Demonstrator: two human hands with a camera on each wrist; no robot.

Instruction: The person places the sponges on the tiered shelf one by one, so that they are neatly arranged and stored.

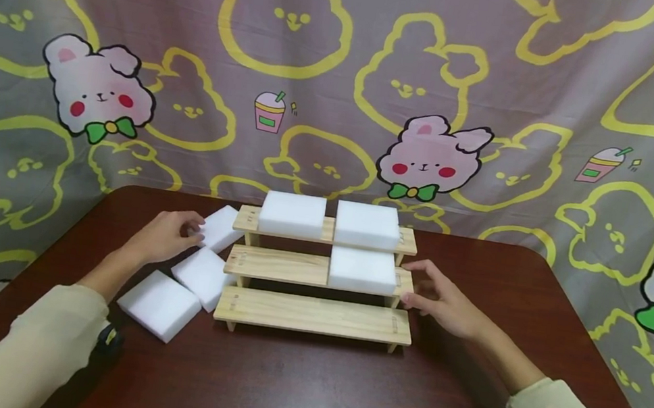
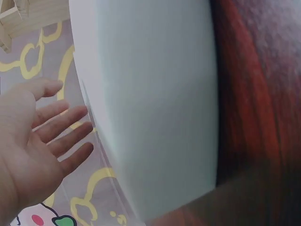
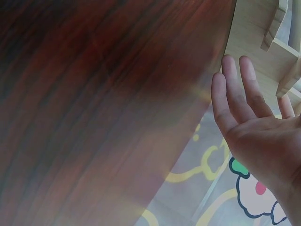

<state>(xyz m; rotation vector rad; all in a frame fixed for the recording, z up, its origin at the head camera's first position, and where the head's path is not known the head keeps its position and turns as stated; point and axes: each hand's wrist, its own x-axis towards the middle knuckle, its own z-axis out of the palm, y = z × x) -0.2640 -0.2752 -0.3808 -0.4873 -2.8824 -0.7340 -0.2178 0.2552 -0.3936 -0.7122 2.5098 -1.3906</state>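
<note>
White blocks (image 1: 300, 214), 3 on rack (image 1: 279, 266), 3 beside; left fingers (image 2: 73, 136) and right fingers (image 3: 233, 84) apart.

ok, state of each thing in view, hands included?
Pale three-tier wooden rack, upright.
Three white rectangular foam-like blocks on rack, flat: two top, one middle.
Three more blocks, loose on reddish wooden table, left of rack.
Left hand, beside farthest loose block; contact unclear.
Right hand, beside rack's right end; contact unclear.
</note>
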